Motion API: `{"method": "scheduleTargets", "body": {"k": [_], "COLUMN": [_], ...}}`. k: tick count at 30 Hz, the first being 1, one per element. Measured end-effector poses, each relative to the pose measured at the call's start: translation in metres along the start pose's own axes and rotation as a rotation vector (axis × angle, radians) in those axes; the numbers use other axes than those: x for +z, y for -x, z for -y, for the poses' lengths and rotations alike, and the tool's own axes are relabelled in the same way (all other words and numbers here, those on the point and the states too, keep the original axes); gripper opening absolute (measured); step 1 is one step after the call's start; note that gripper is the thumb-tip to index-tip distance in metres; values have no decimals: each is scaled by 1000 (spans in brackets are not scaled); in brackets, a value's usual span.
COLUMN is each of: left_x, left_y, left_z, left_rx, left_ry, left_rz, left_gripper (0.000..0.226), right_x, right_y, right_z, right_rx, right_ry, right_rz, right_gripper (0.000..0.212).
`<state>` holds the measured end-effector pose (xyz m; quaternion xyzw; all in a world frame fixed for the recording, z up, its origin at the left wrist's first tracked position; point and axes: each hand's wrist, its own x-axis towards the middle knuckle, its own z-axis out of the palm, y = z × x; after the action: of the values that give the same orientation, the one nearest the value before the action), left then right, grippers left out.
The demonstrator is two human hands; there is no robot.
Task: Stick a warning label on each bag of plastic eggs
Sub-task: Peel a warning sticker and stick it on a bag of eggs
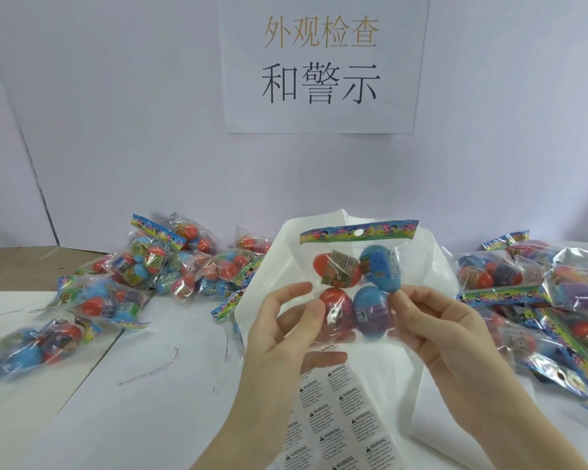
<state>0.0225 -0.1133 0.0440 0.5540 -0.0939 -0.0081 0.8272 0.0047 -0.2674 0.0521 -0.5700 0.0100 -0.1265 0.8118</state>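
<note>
Up front, both hands' grip pinching clear bag (355,286), two red, two blue eggs inside

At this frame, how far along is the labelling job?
A bag is held up by both the left hand and right hand; small WARNING print shows at its lower edge, so it looks labelled. The label sheet below has many stickers left. Piles lie at left and right; which is finished I cannot tell.
</note>
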Motion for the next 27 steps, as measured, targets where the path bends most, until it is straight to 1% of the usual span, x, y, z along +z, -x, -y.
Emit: {"method": "scheduleTargets", "body": {"k": [2, 4, 7, 8, 11, 16, 18, 20, 22, 23, 24, 25, 27], "left_x": [-1, -3, -4, -4, -3, 0, 1, 2, 2, 2, 2, 1, -1], "left_y": [-1, -2, -2, -1, 1, 5, 5, 5, 6, 5, 6, 6, 6], "left_z": [0, 1, 4, 4, 6, 7, 7, 5, 5, 5, 5, 5, 7], "left_rx": [-31, -20, 73, 113, 229, 335, 328, 293, 285, 296, 308, 337, 414], "left_ry": [-22, -81, -205, -245, -342, -482, -466, -396, -358, -354, -365, -386, -439], "left_rz": [-37, -79, -149, -174, -238, -263, -252, -207, -180, -180, -191, -202, -231], "left_gripper": [21, 9, 3, 3, 13, 18, 14, 2, 14, 13, 7, 6, 21], "right_x": [0, 0, 2, 2, 1, 2, 2, 3, 2, 2, 2, 2, 2], "right_y": [0, 0, 0, 0, -1, -2, -2, -2, -3, -3, -3, -3, -3], "right_z": [0, 1, 1, 0, -2, -2, -3, -3, -4, -4, -4, -4, -4], "right_rx": [-43, -76, -103, -106, -104, -112, -115, -116, -110, -108, -110, -112, -112], "right_ry": [-22, -13, 21, 28, 21, -12, -15, -11, -10, -10, -12, -16, -23], "right_rz": [-36, -65, -76, -80, -105, -149, -153, -150, -148, -151, -153, -152, -145], "right_gripper": [7, 8, 8, 8, 6, 4, 4, 7, 13, 14, 13, 10, 5]}}
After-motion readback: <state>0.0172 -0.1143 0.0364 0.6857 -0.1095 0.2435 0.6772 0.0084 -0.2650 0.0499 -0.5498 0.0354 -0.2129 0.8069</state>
